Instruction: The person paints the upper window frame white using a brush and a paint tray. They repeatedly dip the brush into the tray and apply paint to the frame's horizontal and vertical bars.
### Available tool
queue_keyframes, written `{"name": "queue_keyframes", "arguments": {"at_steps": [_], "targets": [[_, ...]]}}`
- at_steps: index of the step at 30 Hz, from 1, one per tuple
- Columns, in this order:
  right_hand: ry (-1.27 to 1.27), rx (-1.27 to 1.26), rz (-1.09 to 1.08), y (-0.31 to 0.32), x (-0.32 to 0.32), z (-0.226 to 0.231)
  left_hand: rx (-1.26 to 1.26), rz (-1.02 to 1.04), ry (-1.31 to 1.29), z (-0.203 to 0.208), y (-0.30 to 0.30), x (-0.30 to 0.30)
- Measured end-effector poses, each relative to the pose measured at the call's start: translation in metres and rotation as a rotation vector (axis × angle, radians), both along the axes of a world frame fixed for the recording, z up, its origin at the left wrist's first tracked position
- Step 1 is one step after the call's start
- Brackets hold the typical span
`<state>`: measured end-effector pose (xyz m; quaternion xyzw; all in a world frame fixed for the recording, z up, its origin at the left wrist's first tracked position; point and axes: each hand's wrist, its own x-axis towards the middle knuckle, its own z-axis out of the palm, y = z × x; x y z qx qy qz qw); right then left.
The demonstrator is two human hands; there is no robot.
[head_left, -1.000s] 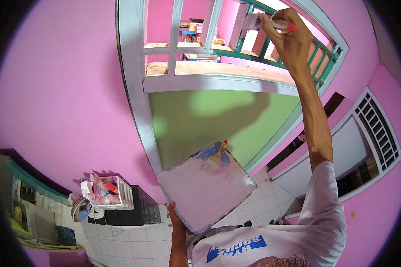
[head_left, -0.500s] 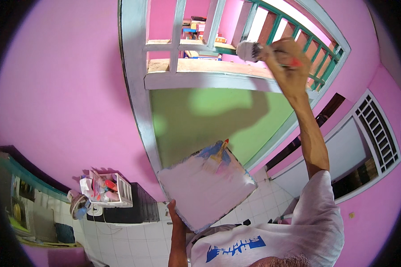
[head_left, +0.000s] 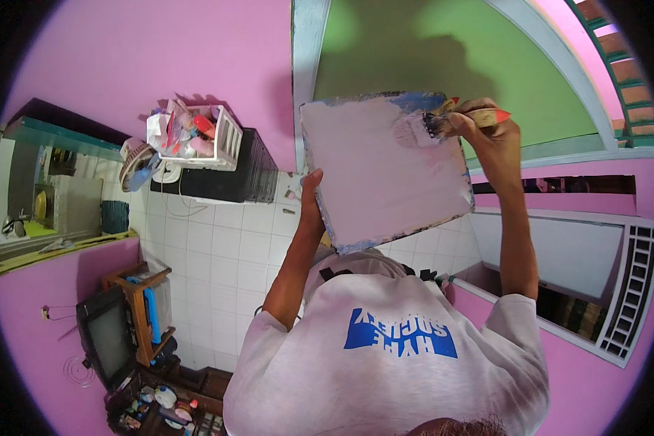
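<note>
A square board (head_left: 385, 189) thickly coated in pale pinkish-lilac paint, with blue smears along its far edge, is held up in front of my chest. My left hand (head_left: 311, 203) grips its left edge, thumb on top; the other fingers are hidden. My right hand (head_left: 495, 145) is closed round a paintbrush (head_left: 493, 116) with a red-tipped wooden handle. The brush's paint-laden bristles lie against the board near its far right corner. Behind that hand a second brush (head_left: 454, 102) rests at the corner, mostly covered.
A green panel (head_left: 392, 65) in a pale frame (head_left: 309, 51) stands ahead, with green bars (head_left: 618, 54) at the far right. To the left, a white basket (head_left: 229, 145) of odds and ends sits on a black cabinet (head_left: 218, 185). A screen (head_left: 109, 338) stands lower left.
My right hand has come down from the barred window frame to the board, the paintbrush still in it. The view has tilted down, showing more of the floor and my shirt.
</note>
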<state>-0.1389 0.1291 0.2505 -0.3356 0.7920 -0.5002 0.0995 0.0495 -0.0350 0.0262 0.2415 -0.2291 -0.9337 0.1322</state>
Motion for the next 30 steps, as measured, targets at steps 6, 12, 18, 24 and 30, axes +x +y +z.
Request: {"name": "queue_keyframes", "arguments": {"at_steps": [6,12,18,24,30], "targets": [[-0.251,-0.129,-0.223,0.041,-0.011,-0.041,-0.087,0.005,-0.127,0.028,-0.001,0.006],[-0.42,-0.21,-0.47,0.101,-0.002,-0.077,-0.135,0.075,-0.142,0.018,-0.007,0.006],[-0.43,-0.183,-0.656,0.121,-0.008,-0.108,-0.155,0.058,-0.142,0.01,-0.016,0.007],[-0.471,-0.142,-0.619,0.122,-0.014,-0.117,-0.265,0.027,-0.178,0.015,-0.016,0.01],[-0.44,-0.093,-0.524,0.119,-0.036,-0.127,-0.24,0.023,-0.191,0.024,-0.013,0.013]]}}
